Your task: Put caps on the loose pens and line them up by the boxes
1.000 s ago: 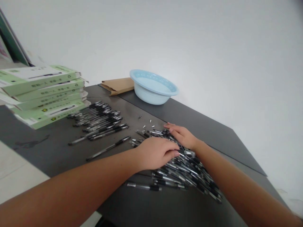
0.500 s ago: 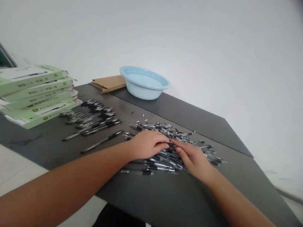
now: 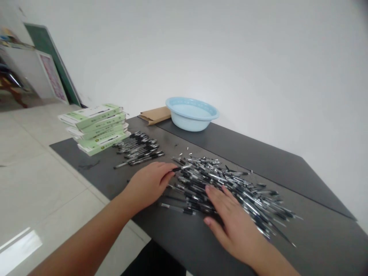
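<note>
My left hand (image 3: 152, 182) is closed around a pen (image 3: 181, 168), whose dark grip and silvery tip stick out to the right past my fingers. Fingers spread, my right hand (image 3: 230, 218) lies palm down over the near side of a big loose pile of pens (image 3: 227, 174) and holds nothing I can see. One clear pen with a black grip (image 3: 176, 208) lies at the pile's near edge. Left of the pile, a neater row of pens (image 3: 139, 145) lies side by side. A few small silvery tips (image 3: 188, 148) sit behind the pile.
Green and white boxes (image 3: 99, 132) stand stacked at the table's left end. A light blue basin (image 3: 191, 122) and a brown paper bag (image 3: 156, 115) rest at the back, near the wall. The dark table (image 3: 287, 165) has a seam along it.
My hands were together over the pile and have parted. The left moved left with the pen; the right opened and came nearer. The view has swung left, showing more floor.
</note>
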`<state>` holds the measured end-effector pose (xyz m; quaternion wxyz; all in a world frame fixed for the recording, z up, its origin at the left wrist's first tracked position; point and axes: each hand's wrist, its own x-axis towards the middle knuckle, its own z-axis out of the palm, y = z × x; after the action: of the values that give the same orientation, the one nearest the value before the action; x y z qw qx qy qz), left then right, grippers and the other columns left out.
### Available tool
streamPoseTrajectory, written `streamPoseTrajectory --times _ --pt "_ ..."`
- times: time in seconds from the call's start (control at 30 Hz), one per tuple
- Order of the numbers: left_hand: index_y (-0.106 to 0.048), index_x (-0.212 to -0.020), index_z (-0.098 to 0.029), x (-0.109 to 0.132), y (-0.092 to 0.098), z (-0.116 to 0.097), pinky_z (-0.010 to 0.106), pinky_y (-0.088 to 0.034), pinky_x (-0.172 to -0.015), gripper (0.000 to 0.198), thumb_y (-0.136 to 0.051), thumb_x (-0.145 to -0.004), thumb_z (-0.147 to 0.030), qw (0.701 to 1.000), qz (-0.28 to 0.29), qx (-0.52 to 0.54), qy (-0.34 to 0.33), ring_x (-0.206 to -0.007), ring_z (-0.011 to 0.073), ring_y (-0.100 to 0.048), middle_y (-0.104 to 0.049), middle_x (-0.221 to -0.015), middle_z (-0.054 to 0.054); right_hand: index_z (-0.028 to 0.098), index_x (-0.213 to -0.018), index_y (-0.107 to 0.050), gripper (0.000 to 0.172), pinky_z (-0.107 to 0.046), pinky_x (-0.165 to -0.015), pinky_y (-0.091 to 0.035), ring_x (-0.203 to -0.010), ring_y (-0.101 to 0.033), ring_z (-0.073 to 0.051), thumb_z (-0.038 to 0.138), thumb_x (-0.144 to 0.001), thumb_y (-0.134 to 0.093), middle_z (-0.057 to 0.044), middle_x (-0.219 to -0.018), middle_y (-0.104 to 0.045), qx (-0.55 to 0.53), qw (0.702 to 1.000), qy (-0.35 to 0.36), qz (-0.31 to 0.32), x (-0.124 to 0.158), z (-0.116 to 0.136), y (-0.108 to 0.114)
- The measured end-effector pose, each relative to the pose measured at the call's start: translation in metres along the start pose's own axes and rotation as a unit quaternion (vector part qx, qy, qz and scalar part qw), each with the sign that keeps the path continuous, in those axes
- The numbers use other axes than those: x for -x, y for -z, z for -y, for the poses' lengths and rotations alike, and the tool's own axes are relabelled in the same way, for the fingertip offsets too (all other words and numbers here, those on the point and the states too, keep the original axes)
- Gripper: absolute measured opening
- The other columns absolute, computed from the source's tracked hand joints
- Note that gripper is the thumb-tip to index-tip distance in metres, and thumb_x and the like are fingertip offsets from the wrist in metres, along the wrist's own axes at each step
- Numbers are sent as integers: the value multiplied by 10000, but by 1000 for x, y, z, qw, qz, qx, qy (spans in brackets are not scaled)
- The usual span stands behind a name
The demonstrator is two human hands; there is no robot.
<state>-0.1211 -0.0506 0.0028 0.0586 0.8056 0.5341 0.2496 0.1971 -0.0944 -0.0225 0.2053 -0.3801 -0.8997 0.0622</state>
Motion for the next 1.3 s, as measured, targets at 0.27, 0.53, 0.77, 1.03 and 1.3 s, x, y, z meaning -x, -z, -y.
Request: streamPoseTrajectory --times 0.27,0.53,0.77,1.03,1.3 --pt "-777 -1166 -298 22 8 68 426 -493 -987 342 -480 -1058 -429 990 61 -125 31 -1088 274 -661 -743 -1145 61 340 -1422 -665 417 -651 -1194 -452 -1409 -592 -324 232 -1026 -595 -56 -1495 -654 28 998 32 37 -15 14 -12" --pt "-652 -1413 -231 10 13 90 586 -397 -1130 524 -464 -1026 -530 982 13 -168 80 -1324 383 -557 -638 -1433 145 323 -1375 -683 383 -634 -1174 -465 -1357 -622 -319 193 -1037 -557 -71 -1432 -693 31 999 22 24 -14 9 -16" --pt "-269 -1681 -160 36 0 105 732 -184 -1217 903 -318 -990 -740 952 10 -194 239 -1601 460 -175 -247 -1732 192 312 -1413 -651 408 -634 -1177 -457 -1332 -636 -313 216 -1022 -590 -86 -1401 -706 19 1000 22 5 -15 6 -15" --pt "-223 -1678 -68 3 -8 107 618 -208 -1264 827 -222 -1055 -613 964 40 -173 200 -1613 398 -191 -237 -1731 211 254 -1346 -656 314 -620 -1213 -403 -1357 -591 -326 267 -1042 -576 -113 -1418 -674 21 1000 8 12 -13 5 -14" --pt "-714 -1232 -261 28 2 9 437 -436 -1131 401 -494 -1038 -534 993 61 -70 -75 -1271 290 -593 -682 -1319 89 212 -1171 -683 190 -514 -969 -542 -1105 -623 -320 315 -1036 -598 -124 -1157 -687 45 998 -9 50 -11 3 7"
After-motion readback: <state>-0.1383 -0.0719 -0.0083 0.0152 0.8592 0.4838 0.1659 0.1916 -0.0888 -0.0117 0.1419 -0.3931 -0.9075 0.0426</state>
